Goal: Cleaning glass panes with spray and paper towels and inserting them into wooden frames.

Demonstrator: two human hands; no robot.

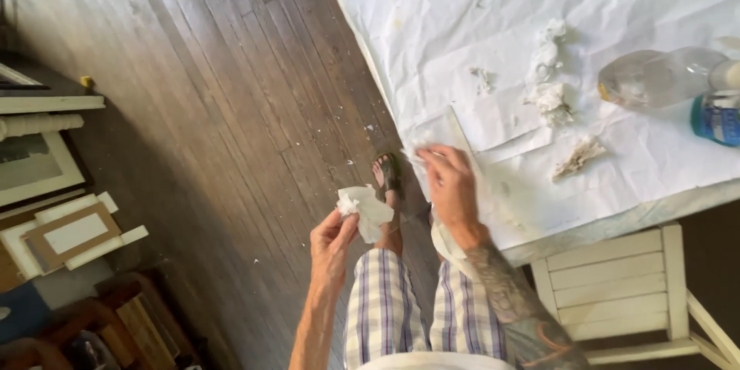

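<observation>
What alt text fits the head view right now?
Seen from above, the left hand holds a crumpled white tissue over a dark wooden floor, while the right hand touches the edge of a paper-covered table bearing paper scraps and a clear plastic bottle.

Person standing at paper-covered worktop (617, 0), crumpled paper in left hand, right hand at the worktop edge.

Left hand (331, 243) pinches a white crumpled paper wad (366, 208) between thumb and fingers, held over the dark wood floor (208, 69), clear of the worktop. Right hand (451, 185), forearm tattooed, rests fingers curled on a flat sheet edge (462, 135) at the worktop's near edge; whether the grip is closed on it, can't tell. On the white paper cover: torn paper scraps (549, 77), a brownish scrap (578, 156), a clear plastic bottle (655, 77) lying on its side. White slatted chair (617, 285) below right. Picture frames (69, 231) stacked on floor, left. Plaid shorts, sandalled foot (387, 173) visible.
</observation>
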